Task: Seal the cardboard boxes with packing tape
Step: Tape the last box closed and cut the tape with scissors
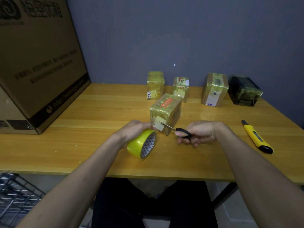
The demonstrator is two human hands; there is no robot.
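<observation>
A small cardboard box wrapped in yellowish tape stands in the middle of the wooden table. My left hand grips a roll of yellow packing tape just in front of the box's near face. A short strip of tape runs from the roll to that face. My right hand holds black-handled scissors, whose blades point left and reach the tape strip at the box.
Three taped boxes and a dark wrapped box line the back of the table. A big cardboard carton fills the left side. A yellow utility knife lies at right. A wire basket sits below left.
</observation>
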